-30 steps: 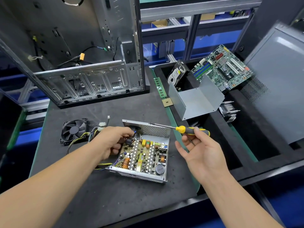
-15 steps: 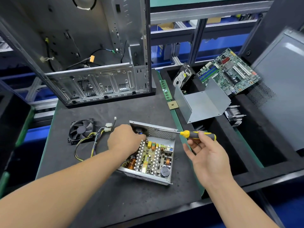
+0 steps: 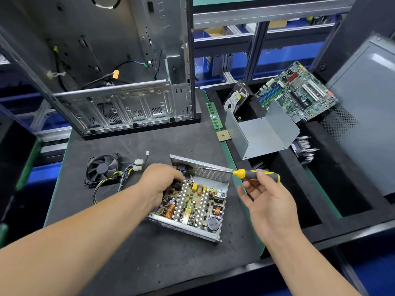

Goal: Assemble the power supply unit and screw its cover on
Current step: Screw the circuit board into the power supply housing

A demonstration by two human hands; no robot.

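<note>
The open power supply unit (image 3: 192,201) lies on the dark mat, its circuit board exposed and its perforated back wall standing up. My left hand (image 3: 159,180) reaches into its far left corner with fingers curled; what they touch is hidden. My right hand (image 3: 265,195) pinches the yellow and black screwdriver (image 3: 254,175) by its handle, the shaft pointing left over the back wall. The bent grey metal cover (image 3: 263,131) sits apart in the black tray to the right. A black fan (image 3: 102,168) with its cable bundle lies left of the unit.
An empty computer case (image 3: 119,86) stands upright at the back of the mat. The black foam tray (image 3: 299,189) on the right holds a motherboard (image 3: 297,92), a hard drive (image 3: 236,97) and a heatsink (image 3: 304,149). A RAM stick (image 3: 213,116) and a CPU chip (image 3: 223,135) lie beside it.
The view has shifted a little, so the things sit further right and lower. My left hand has gone deeper into the unit's corner. The right hand keeps the screwdriver in much the same pose.
</note>
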